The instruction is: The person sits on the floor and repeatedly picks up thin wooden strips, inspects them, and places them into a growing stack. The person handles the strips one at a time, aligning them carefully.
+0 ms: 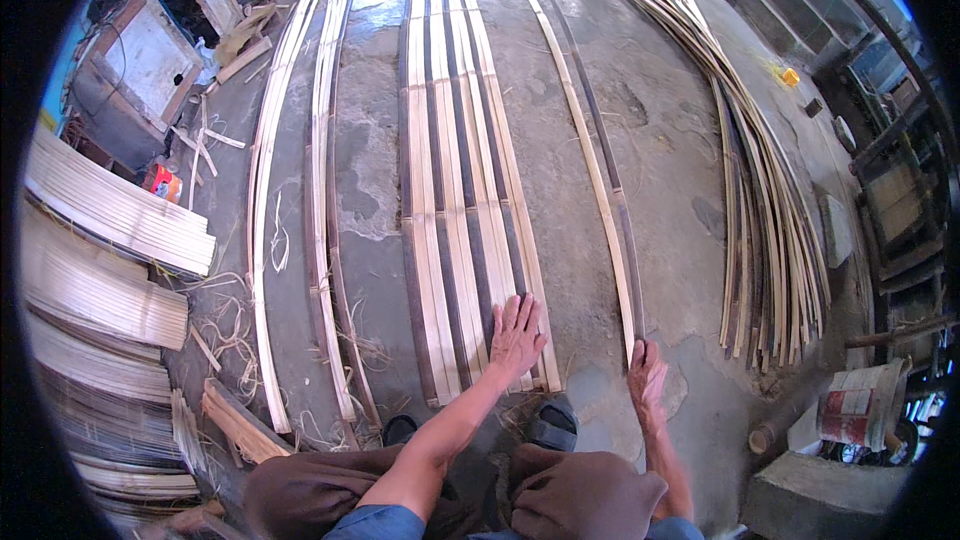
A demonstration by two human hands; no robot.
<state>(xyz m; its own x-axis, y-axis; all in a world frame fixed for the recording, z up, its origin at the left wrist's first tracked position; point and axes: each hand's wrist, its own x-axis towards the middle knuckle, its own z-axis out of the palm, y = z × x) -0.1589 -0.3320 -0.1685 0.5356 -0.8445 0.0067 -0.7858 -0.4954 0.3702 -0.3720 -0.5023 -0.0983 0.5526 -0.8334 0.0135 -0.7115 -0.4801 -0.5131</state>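
Observation:
My left hand (517, 336) lies flat, fingers stretched, on the right side of a row of bamboo strips (457, 170). In that row pale and dark strips lie side by side, lengthwise away from me. My right hand (648, 370) is closed around the near end of a long dark bamboo strip (595, 120). Close along its left side runs a pale bamboo strip (570, 95), its near end by my right hand. Whether my fingers also touch the pale strip is hard to make out.
Two narrow bundles of strips (268, 170) (322, 160) lie to the left. On the right spreads a curved bundle (770, 210). Stacked pale slats (110, 280) and shavings (225, 325) stand at the left edge. A white and red bucket (860, 405) sits at lower right on a concrete block (820, 500).

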